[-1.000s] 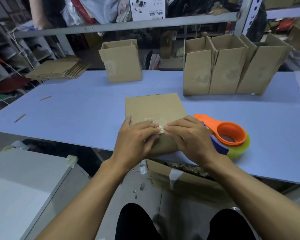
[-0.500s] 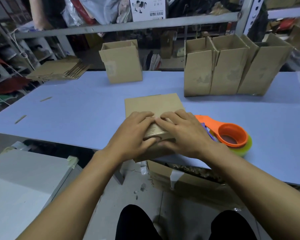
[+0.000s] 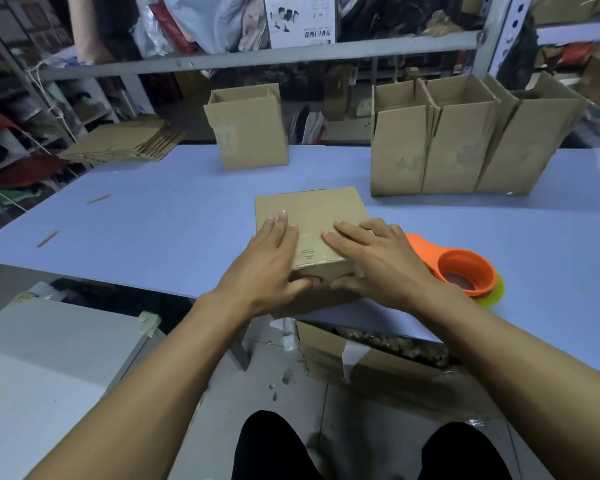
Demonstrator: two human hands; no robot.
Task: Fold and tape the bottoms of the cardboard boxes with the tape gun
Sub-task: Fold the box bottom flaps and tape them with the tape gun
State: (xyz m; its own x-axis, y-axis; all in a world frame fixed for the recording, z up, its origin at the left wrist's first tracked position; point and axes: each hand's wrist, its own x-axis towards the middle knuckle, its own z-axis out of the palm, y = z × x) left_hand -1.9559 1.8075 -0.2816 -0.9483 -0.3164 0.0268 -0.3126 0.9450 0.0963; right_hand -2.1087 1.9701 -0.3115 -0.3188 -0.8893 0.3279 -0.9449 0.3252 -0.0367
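Observation:
A small cardboard box lies at the near edge of the blue table, its closed bottom facing up with a strip of clear tape down the middle. My left hand lies flat on the left of the tape, fingers straight, thumb on the near face. My right hand presses the right side the same way. The orange tape gun with its yellowish roll lies on the table just right of my right hand, untouched.
One open box stands at the back middle, three more at the back right. A stack of flat cardboard sits far left. Under the table is an open carton; a white surface is at lower left.
Both hands have slid from the box's near edge forward over its top along the tape, fingers spreading flat. The tape gun has not moved.

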